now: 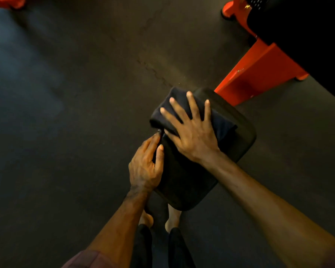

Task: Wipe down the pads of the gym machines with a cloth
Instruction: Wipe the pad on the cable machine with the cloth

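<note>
Pressing a dark folded cloth (184,113) flat against the black rounded vinyl machine pad (201,151), the right hand (193,136) has its fingers spread straight over the pad's far end. At the pad's left edge, the left hand (145,167) curls round the rim, steadying it. Firm, overlapping strokes along the pad would probably clean best. Beyond the pad stands an orange steel machine frame (259,72) on dark rubber flooring (66,113).

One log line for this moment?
right hand flat on cloth | left hand grips pad edge | wiping underway
</note>
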